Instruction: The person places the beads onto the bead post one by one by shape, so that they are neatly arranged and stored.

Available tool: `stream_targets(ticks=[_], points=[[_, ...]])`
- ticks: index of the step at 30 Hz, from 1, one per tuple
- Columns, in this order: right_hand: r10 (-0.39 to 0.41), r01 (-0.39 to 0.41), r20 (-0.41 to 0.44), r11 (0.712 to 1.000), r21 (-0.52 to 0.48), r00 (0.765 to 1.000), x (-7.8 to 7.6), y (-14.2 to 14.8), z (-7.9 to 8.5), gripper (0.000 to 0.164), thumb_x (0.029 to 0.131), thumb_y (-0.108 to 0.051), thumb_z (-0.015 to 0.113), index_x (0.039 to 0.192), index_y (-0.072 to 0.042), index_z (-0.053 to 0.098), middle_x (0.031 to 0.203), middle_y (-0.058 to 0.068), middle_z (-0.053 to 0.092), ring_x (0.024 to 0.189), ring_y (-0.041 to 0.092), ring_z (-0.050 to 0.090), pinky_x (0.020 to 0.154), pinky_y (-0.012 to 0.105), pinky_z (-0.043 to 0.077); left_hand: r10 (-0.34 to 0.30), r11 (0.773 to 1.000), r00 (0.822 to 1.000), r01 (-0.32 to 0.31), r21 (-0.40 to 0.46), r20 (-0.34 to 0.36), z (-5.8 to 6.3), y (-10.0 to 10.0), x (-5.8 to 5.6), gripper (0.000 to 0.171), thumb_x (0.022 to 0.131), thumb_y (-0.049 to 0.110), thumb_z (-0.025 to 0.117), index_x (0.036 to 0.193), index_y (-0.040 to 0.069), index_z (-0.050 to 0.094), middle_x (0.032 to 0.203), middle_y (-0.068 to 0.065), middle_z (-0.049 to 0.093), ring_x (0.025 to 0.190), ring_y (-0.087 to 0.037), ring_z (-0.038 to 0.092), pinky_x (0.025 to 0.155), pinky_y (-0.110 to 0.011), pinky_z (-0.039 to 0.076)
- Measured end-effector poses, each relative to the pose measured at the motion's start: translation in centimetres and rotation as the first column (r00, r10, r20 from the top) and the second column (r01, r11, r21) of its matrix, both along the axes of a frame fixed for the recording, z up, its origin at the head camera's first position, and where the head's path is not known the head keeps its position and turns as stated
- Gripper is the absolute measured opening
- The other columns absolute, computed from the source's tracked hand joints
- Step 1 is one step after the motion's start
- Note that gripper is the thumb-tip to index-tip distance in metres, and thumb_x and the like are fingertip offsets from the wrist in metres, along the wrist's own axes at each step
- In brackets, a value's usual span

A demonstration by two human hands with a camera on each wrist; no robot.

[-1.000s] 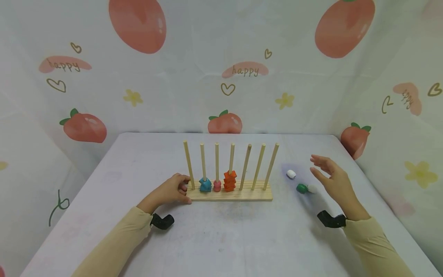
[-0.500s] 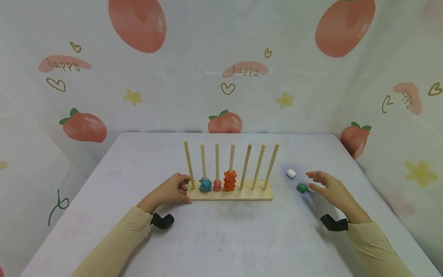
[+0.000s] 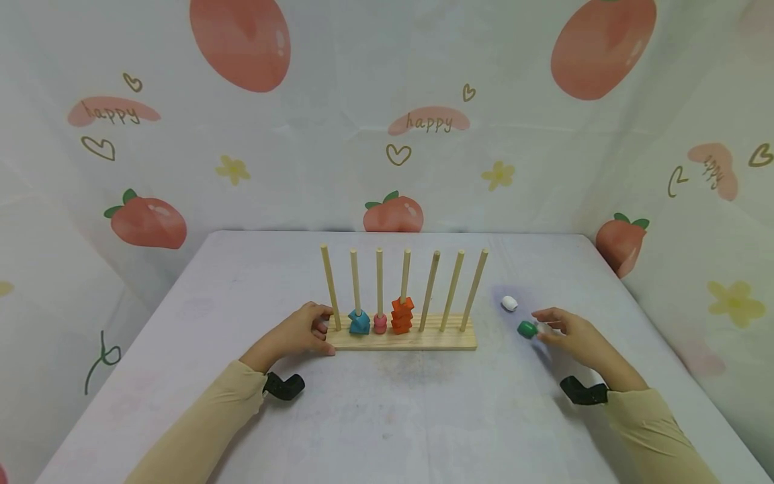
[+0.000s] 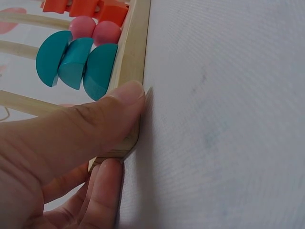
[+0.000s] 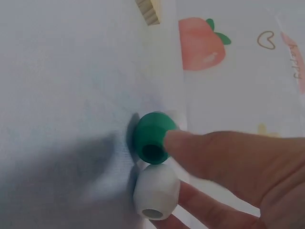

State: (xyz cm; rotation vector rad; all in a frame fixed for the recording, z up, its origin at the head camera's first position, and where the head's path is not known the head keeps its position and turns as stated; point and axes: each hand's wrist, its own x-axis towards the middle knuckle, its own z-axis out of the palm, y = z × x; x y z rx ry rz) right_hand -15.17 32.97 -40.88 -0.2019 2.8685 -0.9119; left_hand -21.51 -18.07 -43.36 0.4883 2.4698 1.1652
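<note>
A wooden peg stand (image 3: 405,343) stands mid-table, and my left hand (image 3: 297,333) grips its left end. In the left wrist view the thumb (image 4: 112,112) lies along the front edge, with fingers at the end face. Teal half-round beads (image 4: 74,64), pink round beads (image 4: 106,33) and orange beads (image 3: 402,316) sit on neighbouring pegs. My right hand (image 3: 577,343) is beside a green bead (image 5: 155,131) and a white bead (image 5: 156,191) on the table. Its thumb tip overlaps the green bead in the right wrist view; fingers are behind the white one, which the hand hides in the head view.
Another white bead (image 3: 509,304) lies behind the green one, right of the stand. Bare upright pegs (image 3: 450,289) rise from the stand's right half. A fruit-printed cloth (image 3: 320,134) hangs behind the table (image 3: 387,410) and along both sides.
My right hand has come down and slightly forward to the green and white beads, its thumb and fingers drawing closer together. The left hand and the peg stand have stayed in place.
</note>
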Motion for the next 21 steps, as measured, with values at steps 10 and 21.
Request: stream_targets(ticks=[10,21], points=[[-0.02,0.021,-0.019,1.0,0.023,1.0,-0.38,0.35,-0.66,0.033,0.088,-0.006,0.066,0.119,0.004,0.062,0.121,0.028,0.061,0.108,0.047,0.058,0.086,0.054,0.052,-0.012,1.0,1.0,0.012,0.015,-0.008,-0.14,-0.29,0.04,0.083,0.067,0.016,0.089,0.132,-0.012,0.046,0.11,-0.016,0.048,0.092,-0.018,0.058,0.08,-0.027,0.053],[-0.088,0.09,-0.023,0.994,0.059,0.996,-0.53,0.38,-0.14,0.033,0.091,-0.01,0.065,0.121,0.002,0.062,0.122,0.029,0.059,0.108,0.046,0.059,0.084,0.054,0.052,-0.004,1.0,1.0,0.004,-0.001,0.004,-0.05,-0.13,0.02,0.081,0.068,0.008,0.088,0.134,-0.011,0.045,0.111,-0.017,0.049,0.094,-0.02,0.058,0.081,-0.031,0.052]])
